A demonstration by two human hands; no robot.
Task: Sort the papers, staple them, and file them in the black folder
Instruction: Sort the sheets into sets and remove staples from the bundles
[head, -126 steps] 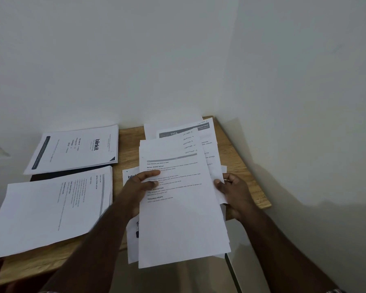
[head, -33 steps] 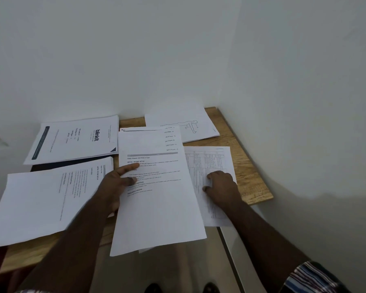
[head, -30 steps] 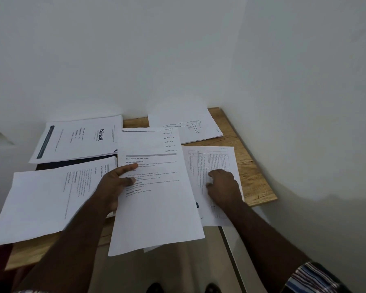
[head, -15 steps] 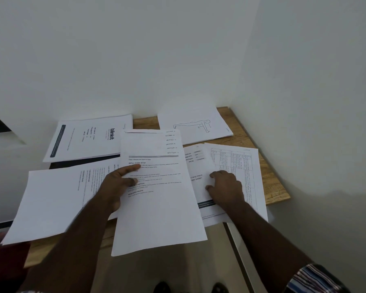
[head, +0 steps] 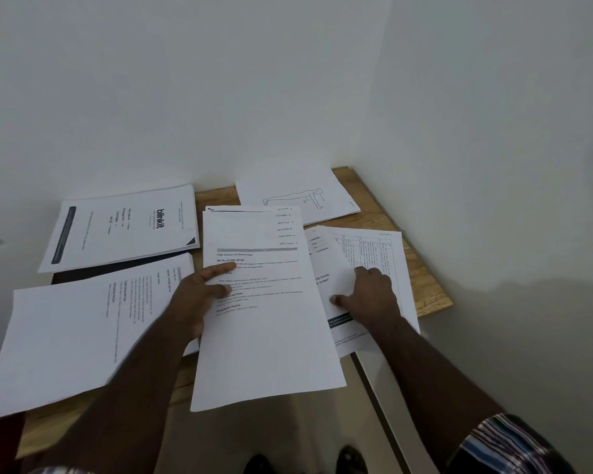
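My left hand (head: 199, 295) grips a stack of printed papers (head: 264, 323) by its left edge, thumb on the top page; the stack juts over the table's front edge. My right hand (head: 368, 294) presses flat on a sheet with a dark band (head: 336, 268). That sheet lies over a sheet with a printed grid (head: 380, 254) at the right of the table. The black folder (head: 117, 268) shows as a dark strip under a "blinkit" pile (head: 124, 227). A text pile (head: 83, 333) lies at front left. A sheet with a line drawing (head: 298, 196) lies at the back.
The small wooden table (head: 425, 289) stands in a corner, with white walls behind it and to its right. The front-left pile overhangs the table's front edge. A white rail (head: 377, 405) runs down below the table's right side. No stapler is in view.
My right hand has laid the grid sheet at the right, then drawn the dark-band sheet from under the stack onto it. The left hand keeps the stack. The view has shifted left.
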